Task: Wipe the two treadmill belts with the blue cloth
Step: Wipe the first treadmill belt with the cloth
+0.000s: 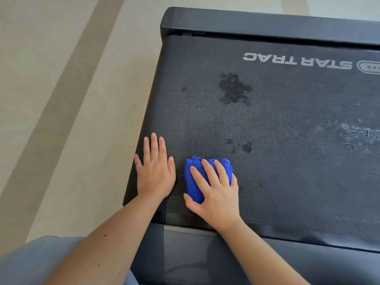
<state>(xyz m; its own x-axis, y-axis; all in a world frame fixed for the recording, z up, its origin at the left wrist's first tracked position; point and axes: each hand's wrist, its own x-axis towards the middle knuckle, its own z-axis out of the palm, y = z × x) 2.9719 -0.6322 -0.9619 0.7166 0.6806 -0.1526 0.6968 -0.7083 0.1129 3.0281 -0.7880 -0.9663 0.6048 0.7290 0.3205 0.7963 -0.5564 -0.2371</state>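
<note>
In the head view, the right hand (213, 194) is pressing on the bunched cloth (194, 182), fingers spread nearly straight over it. The cloth is lying on the belt (287, 161), towards its near-left corner. Just left, the left hand (155, 171) is resting flat, fingers wide. Dark spots (234, 89) are showing farther out.

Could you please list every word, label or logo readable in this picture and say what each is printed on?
"STAR TRAC": white letters on the belt, upside down from this view.
The logo, an oval beside those letters, is cut by the picture's edge; the marks inside are too small to read.
No text shows on the cloth.
</note>
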